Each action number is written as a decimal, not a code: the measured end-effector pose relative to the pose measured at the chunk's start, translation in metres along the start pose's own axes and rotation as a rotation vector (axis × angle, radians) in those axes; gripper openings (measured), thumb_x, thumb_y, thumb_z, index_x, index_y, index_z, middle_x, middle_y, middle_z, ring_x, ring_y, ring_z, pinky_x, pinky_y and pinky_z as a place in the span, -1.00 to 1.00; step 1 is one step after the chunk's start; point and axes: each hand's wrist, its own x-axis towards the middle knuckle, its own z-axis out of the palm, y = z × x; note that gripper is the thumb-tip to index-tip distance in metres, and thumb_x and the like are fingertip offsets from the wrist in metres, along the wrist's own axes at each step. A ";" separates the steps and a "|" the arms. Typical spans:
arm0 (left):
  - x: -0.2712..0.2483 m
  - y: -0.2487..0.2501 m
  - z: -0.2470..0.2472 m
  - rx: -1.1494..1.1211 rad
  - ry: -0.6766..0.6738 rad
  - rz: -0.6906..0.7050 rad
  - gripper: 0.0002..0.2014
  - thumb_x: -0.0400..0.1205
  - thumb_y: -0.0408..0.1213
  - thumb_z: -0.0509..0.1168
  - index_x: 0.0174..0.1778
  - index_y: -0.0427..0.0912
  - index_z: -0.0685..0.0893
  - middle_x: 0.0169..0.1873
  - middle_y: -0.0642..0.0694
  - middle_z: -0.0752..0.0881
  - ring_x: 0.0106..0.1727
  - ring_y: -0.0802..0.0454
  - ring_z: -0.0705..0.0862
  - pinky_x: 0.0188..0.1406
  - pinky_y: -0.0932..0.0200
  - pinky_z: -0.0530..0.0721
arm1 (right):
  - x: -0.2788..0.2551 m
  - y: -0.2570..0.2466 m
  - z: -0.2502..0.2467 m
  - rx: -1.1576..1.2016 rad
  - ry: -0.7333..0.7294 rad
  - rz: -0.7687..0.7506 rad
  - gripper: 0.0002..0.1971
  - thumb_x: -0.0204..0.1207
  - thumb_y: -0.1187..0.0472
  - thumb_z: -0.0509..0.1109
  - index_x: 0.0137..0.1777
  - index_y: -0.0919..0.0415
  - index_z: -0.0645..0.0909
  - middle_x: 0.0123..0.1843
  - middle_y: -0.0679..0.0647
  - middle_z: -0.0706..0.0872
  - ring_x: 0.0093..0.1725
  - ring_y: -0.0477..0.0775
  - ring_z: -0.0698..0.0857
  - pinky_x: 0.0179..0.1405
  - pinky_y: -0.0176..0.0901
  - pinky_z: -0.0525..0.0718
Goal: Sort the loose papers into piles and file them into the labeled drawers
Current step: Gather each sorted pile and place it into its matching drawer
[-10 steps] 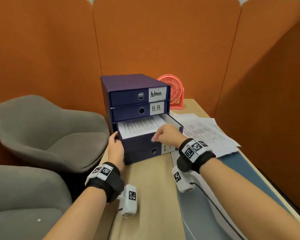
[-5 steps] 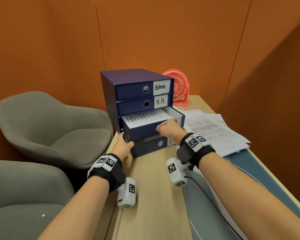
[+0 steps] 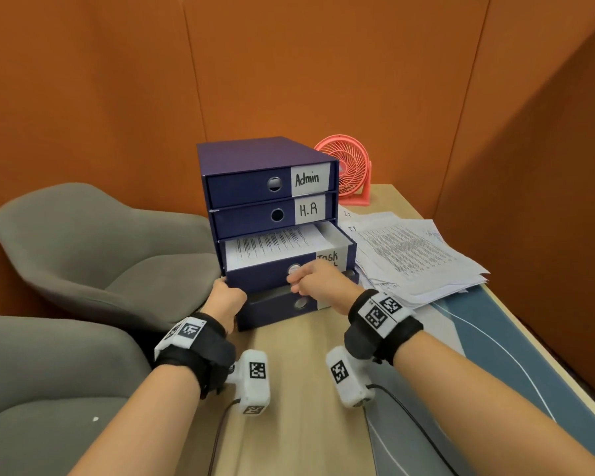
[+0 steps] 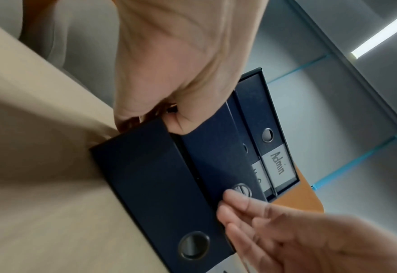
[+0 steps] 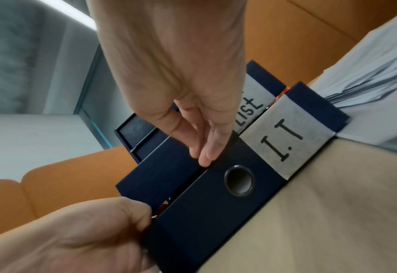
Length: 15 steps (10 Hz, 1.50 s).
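Right hand: right hand (image 3: 318,283) with straight fingers (image 5: 207,147) pressed flat on the front of the third drawer (image 3: 272,274), holding nothing.
Left hand: left hand (image 3: 225,302) curled round the drawer's left front corner, thumb on its face.
Third drawer: part way out of the drawer box (image 3: 255,159), labelled Task List, with printed sheets (image 3: 272,245) lying inside it, just beyond the right hand.
Bottom drawer: I.T drawer (image 5: 216,203) directly under both hands, slightly out.
Loose papers: messy stack (image 3: 416,255) on the desk (image 3: 289,424), right of the right hand.
Fan: pink fan (image 3: 349,170) behind the box.
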 end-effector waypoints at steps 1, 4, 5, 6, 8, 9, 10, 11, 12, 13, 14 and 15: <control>0.000 -0.004 -0.009 0.037 -0.026 0.018 -0.37 0.57 -0.68 0.14 0.59 -0.27 0.30 0.37 -0.27 0.58 0.34 -0.25 0.58 0.37 -0.07 0.56 | -0.006 -0.012 0.007 -0.023 0.042 0.018 -0.76 0.55 0.46 0.31 0.14 0.61 0.66 0.18 0.44 0.73 0.21 0.36 0.71 0.43 0.24 0.50; 0.028 -0.028 -0.020 0.059 -0.016 0.068 -0.19 0.32 -0.50 0.28 0.59 -0.20 0.34 0.40 -0.22 0.55 0.36 -0.24 0.58 0.40 -0.23 0.55 | 0.047 -0.051 0.014 -0.086 -0.062 0.079 -0.86 0.58 0.39 0.28 -0.21 0.25 0.45 -0.26 0.11 0.48 -0.29 0.02 0.48 -0.24 -0.28 0.48; 0.045 -0.038 -0.024 0.086 -0.026 0.052 -0.14 0.20 -0.42 0.27 0.54 -0.12 0.40 0.35 -0.20 0.62 0.29 -0.22 0.64 0.34 -0.24 0.59 | 0.057 -0.053 0.014 -0.177 -0.057 0.061 -0.90 0.69 0.38 0.19 -0.05 0.33 0.50 -0.03 0.19 0.57 -0.03 0.11 0.54 -0.02 -0.17 0.50; 0.053 -0.042 -0.027 0.101 -0.043 0.049 -0.16 0.23 -0.45 0.26 0.54 -0.12 0.40 0.32 -0.20 0.64 0.25 -0.21 0.66 0.33 -0.25 0.60 | 0.063 -0.055 0.019 -0.279 -0.043 0.013 -0.66 0.73 0.37 0.17 0.44 0.47 0.52 0.42 0.35 0.59 0.42 0.32 0.56 0.40 0.01 0.52; -0.011 0.002 -0.019 0.295 0.005 0.064 -0.53 0.50 -0.59 0.16 0.37 -0.35 0.51 0.23 -0.36 0.65 0.22 -0.34 0.64 0.28 -0.24 0.59 | 0.054 -0.040 0.006 -0.020 -0.147 -0.088 -0.48 0.65 0.35 0.29 0.60 0.40 0.35 0.60 0.35 0.41 0.59 0.31 0.40 0.44 -0.04 0.42; -0.054 0.040 0.001 0.567 0.237 0.231 -0.41 0.55 -0.52 0.21 0.55 -0.26 0.35 0.49 -0.39 0.37 0.48 -0.36 0.37 0.50 -0.18 0.37 | 0.028 -0.022 -0.048 0.174 -0.050 -0.038 -0.43 0.61 0.37 0.35 0.62 0.30 0.35 0.56 0.31 0.48 0.54 0.30 0.49 0.44 0.01 0.50; -0.093 0.079 0.048 0.407 0.149 0.622 -0.42 0.53 -0.57 0.22 0.51 -0.23 0.40 0.38 -0.25 0.49 0.39 -0.19 0.48 0.40 -0.01 0.46 | 0.015 0.014 -0.115 0.128 0.204 0.027 -0.55 0.61 0.41 0.31 0.50 0.35 0.50 0.48 0.33 0.59 0.47 0.29 0.57 0.44 0.03 0.57; -0.102 0.083 0.116 0.453 -0.242 0.508 -0.61 0.60 -0.41 0.23 0.38 -0.30 0.54 0.07 -0.16 0.68 0.12 -0.12 0.67 0.03 0.24 0.63 | 0.007 0.072 -0.184 -0.024 0.415 0.241 -0.58 0.63 0.34 0.28 0.48 0.44 0.51 0.48 0.36 0.56 0.49 0.32 0.52 0.42 0.02 0.53; -0.089 0.068 0.179 0.505 -0.476 0.256 -0.42 0.62 -0.22 0.30 0.50 -0.45 0.38 0.39 -0.37 0.53 0.36 -0.29 0.56 0.25 0.06 0.58 | 0.003 0.121 -0.221 -0.070 0.546 0.409 -0.50 0.56 0.21 0.37 0.47 0.40 0.52 0.47 0.33 0.57 0.45 0.33 0.56 0.32 0.02 0.57; -0.065 0.055 0.224 0.487 -0.452 0.160 -0.37 0.63 -0.19 0.31 0.53 -0.43 0.26 0.37 -0.27 0.49 0.35 -0.19 0.52 0.17 0.08 0.50 | 0.014 0.158 -0.246 -0.132 0.568 0.491 -0.21 0.53 0.13 0.46 0.69 0.31 0.20 0.67 0.26 0.33 0.59 0.33 0.39 0.48 0.10 0.46; -0.045 0.046 0.258 0.584 -0.438 0.063 -0.21 0.51 -0.01 0.35 0.53 -0.44 0.26 0.30 -0.22 0.49 0.30 -0.18 0.49 0.28 0.08 0.48 | 0.029 0.176 -0.260 -0.153 0.568 0.510 -0.04 0.49 0.05 0.53 0.75 0.21 0.03 0.74 0.22 0.17 0.68 0.31 0.24 0.61 0.15 0.32; -0.027 0.042 0.277 0.738 -0.248 0.014 -0.01 0.54 0.08 0.32 0.63 -0.47 -0.06 0.59 -0.42 0.16 0.61 -0.32 0.19 0.58 -0.08 0.22 | 0.041 0.181 -0.264 -0.223 0.425 0.510 -0.05 0.52 -0.03 0.51 0.75 0.21 0.04 0.74 0.17 0.20 0.66 0.27 0.29 0.60 0.08 0.31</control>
